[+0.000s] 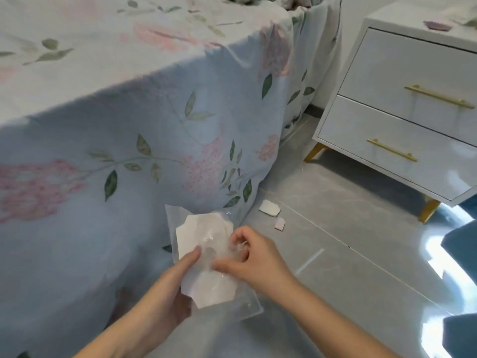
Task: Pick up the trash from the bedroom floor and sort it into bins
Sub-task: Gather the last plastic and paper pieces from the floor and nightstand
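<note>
From the head view, both forearms reach up from the bottom edge and meet in the lower middle of the frame, beside the hanging side of the bed. The left hand (178, 282) comes in from the lower left with its palm turned up and to the right; its thumb lies stretched along the face of a clear plastic bag (242, 303), and the remaining fingers are hidden behind it, so this hand is closed on the bag from beneath. Inside or against the bag sits a white torn sheet of paper (204, 233), held roughly upright and leaning toward the bed.

The right hand (255, 254) comes in from the lower right with its back toward the camera, wrist bent slightly inward. Its fingers are curled tight and pinch a crumpled bit of the clear plastic near the bag's upper right edge, touching the paper's right side.

The floral bedsheet (160, 140) drapes down to the grey tiled floor (343, 213) just behind the hands. On the floor past the right hand, near the corner of the sheet, lie a white paper scrap (269, 208) and, just beside it, a smaller pale pink scrap (279, 224); both are apart from the hands. Farther right stands a white nightstand (402, 125) with two drawers, gold handles and gold legs.
</note>
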Available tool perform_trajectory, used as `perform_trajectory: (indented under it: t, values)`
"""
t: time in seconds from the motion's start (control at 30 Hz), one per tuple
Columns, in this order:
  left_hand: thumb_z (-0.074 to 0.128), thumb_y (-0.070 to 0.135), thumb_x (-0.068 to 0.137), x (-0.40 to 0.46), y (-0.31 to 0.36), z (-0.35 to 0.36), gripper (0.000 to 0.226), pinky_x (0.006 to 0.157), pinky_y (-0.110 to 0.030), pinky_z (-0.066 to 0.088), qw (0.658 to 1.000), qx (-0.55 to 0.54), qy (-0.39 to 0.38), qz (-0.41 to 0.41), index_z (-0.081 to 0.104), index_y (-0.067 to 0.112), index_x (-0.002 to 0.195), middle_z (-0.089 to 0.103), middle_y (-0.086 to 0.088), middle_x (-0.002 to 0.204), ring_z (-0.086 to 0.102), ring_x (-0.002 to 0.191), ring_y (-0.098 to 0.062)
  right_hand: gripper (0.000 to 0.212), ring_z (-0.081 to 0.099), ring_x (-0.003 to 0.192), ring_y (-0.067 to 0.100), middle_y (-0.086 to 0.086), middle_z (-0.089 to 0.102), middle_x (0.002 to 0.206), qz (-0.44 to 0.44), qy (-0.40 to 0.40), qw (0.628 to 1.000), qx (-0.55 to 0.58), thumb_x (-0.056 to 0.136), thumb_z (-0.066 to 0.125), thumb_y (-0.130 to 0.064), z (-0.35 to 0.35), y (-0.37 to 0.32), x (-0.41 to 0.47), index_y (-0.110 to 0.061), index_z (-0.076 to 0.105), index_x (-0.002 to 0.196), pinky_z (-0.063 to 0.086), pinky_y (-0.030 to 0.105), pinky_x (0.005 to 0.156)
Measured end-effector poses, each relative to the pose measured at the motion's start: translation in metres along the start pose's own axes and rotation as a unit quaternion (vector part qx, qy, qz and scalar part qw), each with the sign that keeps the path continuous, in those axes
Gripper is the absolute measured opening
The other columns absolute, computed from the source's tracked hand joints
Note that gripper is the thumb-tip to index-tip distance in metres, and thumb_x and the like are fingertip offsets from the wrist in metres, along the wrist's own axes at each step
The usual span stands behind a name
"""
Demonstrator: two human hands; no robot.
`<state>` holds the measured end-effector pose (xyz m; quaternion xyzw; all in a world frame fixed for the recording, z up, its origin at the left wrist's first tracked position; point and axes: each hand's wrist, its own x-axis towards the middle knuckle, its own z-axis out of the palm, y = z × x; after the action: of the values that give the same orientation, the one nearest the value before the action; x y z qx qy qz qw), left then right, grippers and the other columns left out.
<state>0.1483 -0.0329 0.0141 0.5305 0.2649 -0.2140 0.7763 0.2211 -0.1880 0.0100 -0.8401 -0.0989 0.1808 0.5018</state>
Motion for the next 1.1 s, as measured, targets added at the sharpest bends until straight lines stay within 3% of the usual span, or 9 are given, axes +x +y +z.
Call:
perform_trajectory:
  t: [0.13,0.23,0.33,0.53,0.63,0.73,0.87,0.97,1.1]
  values:
    - [0.092,0.054,0.018,0.019,0.01,-0.003,0.095,0.083,-0.039,0.057,0.993,0.088,0.046,0.057,0.075,0.005,0.098,0.077,-0.011,0.093,0.073,0.091,-0.028,0.043,0.045,0.072,-0.006,-0.018,0.049,0.093,-0.033,-0.031,0.997,-0.055,0.063,0.08,-0.038,0.004,0.003,0.015,-0.036,0.048,0.092,0.035,0.009,0.064]
    - [0.091,0.052,0.011,0.035,0.021,-0.015,0.097,0.087,-0.039,0.055,0.989,0.131,0.061,0.028,0.074,0.005,0.094,0.078,-0.007,0.09,0.073,0.092,-0.026,0.078,0.049,0.082,-0.001,-0.013,0.046,0.118,0.026,-0.004,0.999,-0.028,0.054,0.088,-0.031,-0.035,0.033,0.057,-0.036,0.049,0.122,0.041,0.007,0.069]
    - [0.086,0.062,0.004,0.047,0.031,-0.023,0.1,0.082,-0.033,0.054,0.984,0.165,0.06,0.013,0.075,0.012,0.089,0.078,0.0,0.087,0.073,0.088,-0.018,0.071,0.057,0.084,0.014,-0.001,0.053,0.117,0.104,0.16,0.981,-0.031,0.061,0.087,-0.02,-0.072,0.087,0.106,-0.02,0.055,0.125,0.046,0.02,0.076]
    - [0.093,0.05,0.016,0.064,0.046,-0.021,0.094,0.091,-0.041,0.054,0.992,0.115,0.036,-0.025,0.074,0.007,0.097,0.077,-0.006,0.095,0.073,0.093,-0.023,0.059,0.048,0.122,0.032,0.012,0.055,0.13,0.299,0.082,0.912,-0.269,0.075,0.071,-0.045,-0.061,0.186,0.163,-0.019,0.054,0.125,0.039,0.037,0.103]
    - [0.09,0.038,0.038,0.081,0.046,-0.017,0.072,0.095,-0.042,0.052,0.992,0.119,0.022,-0.035,0.073,0.009,0.101,0.077,-0.005,0.098,0.072,0.096,-0.022,0.041,0.05,0.112,0.038,0.018,0.056,0.117,0.265,0.151,0.923,-0.236,0.079,0.071,-0.033,-0.043,0.19,0.17,-0.015,0.06,0.114,0.04,0.036,0.09]
    - [0.085,0.026,0.061,0.099,0.046,-0.01,0.046,0.082,-0.028,0.056,0.992,0.114,0.004,-0.059,0.073,0.01,0.102,0.077,-0.003,0.097,0.073,0.093,-0.018,0.01,0.061,0.088,0.035,0.019,0.066,0.088,0.189,0.163,0.953,-0.171,0.08,0.069,-0.015,-0.042,0.186,0.176,-0.007,0.064,0.084,0.034,0.028,0.065]
    - [0.08,0.019,0.071,0.119,0.052,-0.001,0.034,0.08,-0.028,0.056,0.991,0.113,0.028,-0.065,0.072,0.009,0.102,0.077,-0.004,0.096,0.073,0.091,-0.019,0.043,0.056,0.07,0.021,0.005,0.058,0.075,0.142,0.214,0.966,-0.023,0.075,0.076,-0.013,-0.053,0.158,0.198,-0.014,0.054,0.112,0.039,0.017,0.061]
    - [0.08,0.021,0.07,0.131,0.053,0.004,0.036,0.079,-0.028,0.056,0.989,0.121,0.039,-0.069,0.071,0.009,0.103,0.077,-0.003,0.096,0.073,0.09,-0.019,0.069,0.056,0.075,0.024,0.008,0.058,0.075,0.17,0.137,0.972,-0.086,0.076,0.072,-0.011,-0.051,0.156,0.224,-0.012,0.039,0.137,0.039,0.026,0.072]
    - [0.076,0.015,0.078,0.135,0.053,0.008,0.028,0.084,-0.033,0.056,0.989,0.12,0.044,-0.074,0.071,0.008,0.104,0.077,-0.005,0.098,0.073,0.092,-0.022,0.031,0.059,0.099,0.036,0.02,0.064,0.103,0.181,0.083,0.946,-0.256,0.08,0.063,-0.019,-0.045,0.169,0.228,-0.009,0.061,0.11,0.045,0.033,0.075]
